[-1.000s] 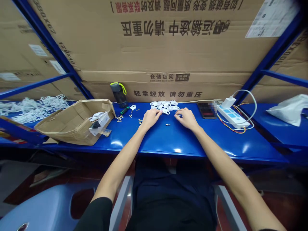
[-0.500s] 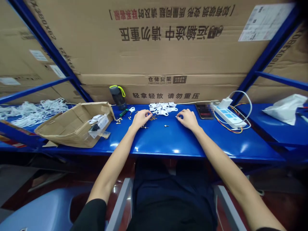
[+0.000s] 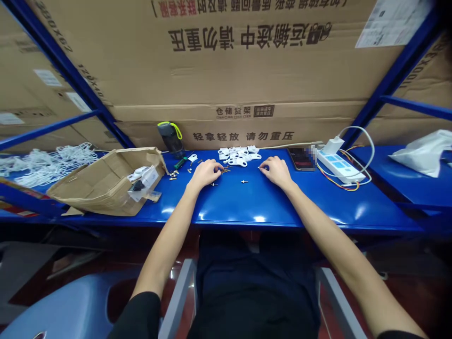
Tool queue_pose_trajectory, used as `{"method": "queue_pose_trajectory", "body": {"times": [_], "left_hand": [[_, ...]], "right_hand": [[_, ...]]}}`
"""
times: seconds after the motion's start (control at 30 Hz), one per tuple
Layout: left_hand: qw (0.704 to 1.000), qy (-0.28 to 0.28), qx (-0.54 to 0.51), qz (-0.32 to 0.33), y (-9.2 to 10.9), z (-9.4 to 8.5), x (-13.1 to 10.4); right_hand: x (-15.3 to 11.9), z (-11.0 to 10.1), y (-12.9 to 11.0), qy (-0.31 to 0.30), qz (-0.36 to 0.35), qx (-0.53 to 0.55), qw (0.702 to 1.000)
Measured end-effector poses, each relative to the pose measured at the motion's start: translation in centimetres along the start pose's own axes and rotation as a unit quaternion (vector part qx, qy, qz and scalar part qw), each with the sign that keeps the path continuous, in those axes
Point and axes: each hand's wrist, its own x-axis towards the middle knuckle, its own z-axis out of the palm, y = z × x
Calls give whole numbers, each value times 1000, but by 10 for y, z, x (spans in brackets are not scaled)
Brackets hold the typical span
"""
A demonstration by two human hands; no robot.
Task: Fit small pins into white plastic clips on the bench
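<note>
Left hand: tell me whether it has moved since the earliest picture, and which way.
Yes: the left hand has moved left, toward the bottle and away from the white pieces.

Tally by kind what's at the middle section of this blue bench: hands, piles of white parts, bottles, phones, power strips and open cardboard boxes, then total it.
Hands: 2, left hand and right hand
Pile of white parts: 1
Bottle: 1
Phone: 1
Power strip: 1
Open cardboard box: 1
Total: 7
</note>
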Motion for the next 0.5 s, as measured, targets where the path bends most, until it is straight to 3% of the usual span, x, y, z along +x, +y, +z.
{"method": "queue_pose_trajectory", "body": {"times": [0.5], "left_hand": [[999, 7, 49, 15, 30, 5, 1]], "right_hand": [[0, 0, -2, 1, 12, 2, 1000]]}}
